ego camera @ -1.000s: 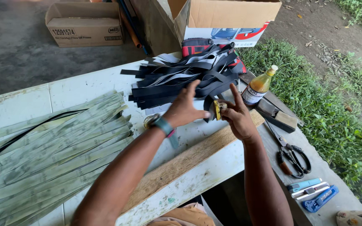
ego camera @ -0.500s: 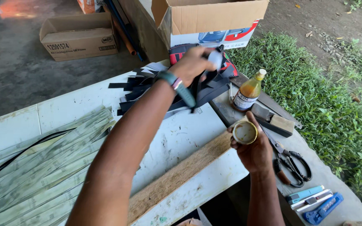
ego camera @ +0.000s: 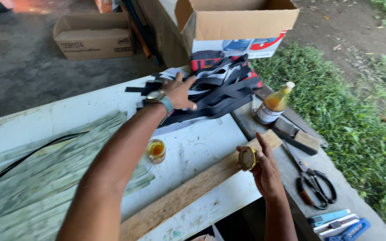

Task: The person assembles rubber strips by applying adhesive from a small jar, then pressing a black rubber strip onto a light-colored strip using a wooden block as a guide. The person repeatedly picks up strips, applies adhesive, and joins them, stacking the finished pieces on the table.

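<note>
Head view of a white counter (ego camera: pixel 90 111) worked by two bare hands. The left hand (ego camera: pixel 178 91), a watch at its wrist, lies with fingers spread on a heap of black strips (ego camera: pixel 220 91) at the counter's far edge. The right hand (ego camera: pixel 264 167), over the near right corner, curls its fingers around a small round lid (ego camera: pixel 247 158), held on edge just above a bare wooden plank (ego camera: pixel 193 187) that runs slantwise along the near edge. Between the forearms, a small open jar of amber liquid (ego camera: pixel 156 151) stands on the counter beside a spread of pale green strips (ego camera: pixel 45 178) covering the left end. On a grey slab to the right stand a bottle of amber liquid (ego camera: pixel 273 103) and, nearer, scissors (ego camera: pixel 313 183). An open cardboard box (ego camera: pixel 237 27) rises behind the black heap.
</note>
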